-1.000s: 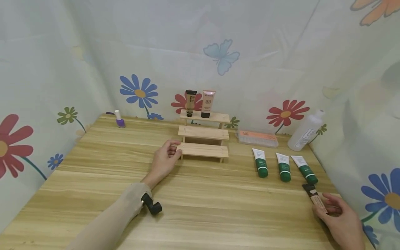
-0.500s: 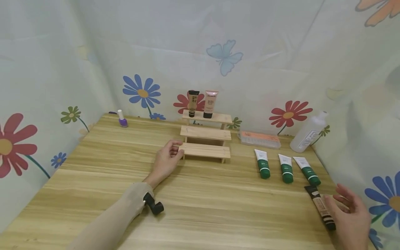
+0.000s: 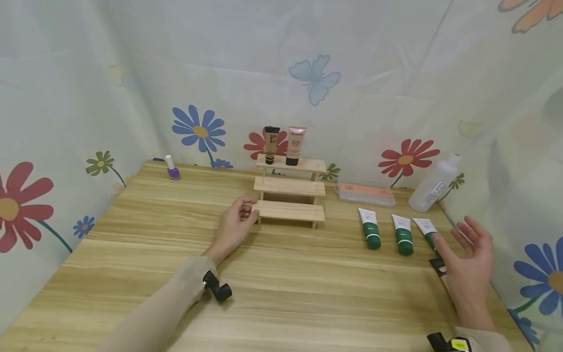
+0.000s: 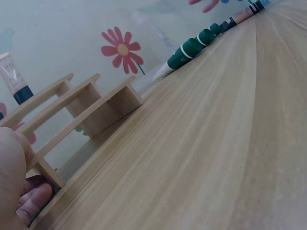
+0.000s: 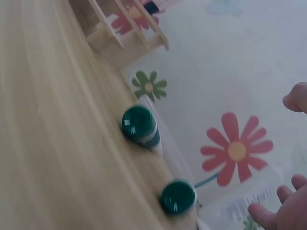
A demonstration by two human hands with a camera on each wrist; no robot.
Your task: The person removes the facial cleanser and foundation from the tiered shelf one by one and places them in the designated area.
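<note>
The right hand (image 3: 470, 261), its thumb and fingers spread wide and holding nothing, no longer has its fingers about the black-and-beige tube (image 3: 438, 267), as it does a second earlier. That tube lies on the wooden table (image 3: 308, 283), partly hidden by the hand, which is now farther forward and in front of part of the rightmost green-and-white tube (image 3: 425, 227). The left hand (image 3: 235, 222), unchanged, pinches the left end of the three-tier wooden stand's (image 3: 289, 186) lowest shelf.
</note>
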